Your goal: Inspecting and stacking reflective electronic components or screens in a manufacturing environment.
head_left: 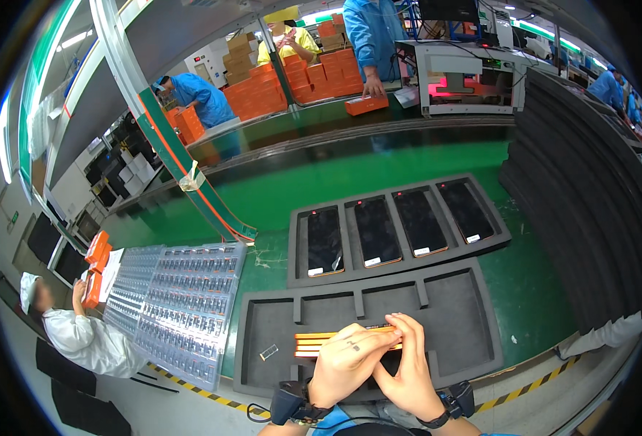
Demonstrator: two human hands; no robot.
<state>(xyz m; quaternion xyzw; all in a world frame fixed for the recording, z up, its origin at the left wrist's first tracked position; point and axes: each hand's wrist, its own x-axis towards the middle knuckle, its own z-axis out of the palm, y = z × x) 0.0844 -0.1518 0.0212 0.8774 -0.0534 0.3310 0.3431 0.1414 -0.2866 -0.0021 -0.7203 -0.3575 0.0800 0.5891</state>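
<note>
My left hand point(343, 363) and my right hand point(410, 363) together grip a small stack of smartphones point(308, 347), edge-on, with orange-gold sides. The fingers of both hands wrap round its right part and hide that end. Below the stack lies a dark grey foam tray point(266, 294) with recessed compartments. A small clear label-like piece point(269, 352) rests in its left compartment. Just beyond, a second foam tray point(297, 282) holds several dark-screened phones point(324, 240), each in its own slot, with a white sticker near the lower edge.
Clear plastic trays of small parts point(190, 305) lie at the left. A tall stack of black foam trays point(575, 196) rises at the right. A green post point(172, 145) stands at the back left. Beyond, co-workers handle orange boxes point(367, 105) beside a white machine point(466, 76).
</note>
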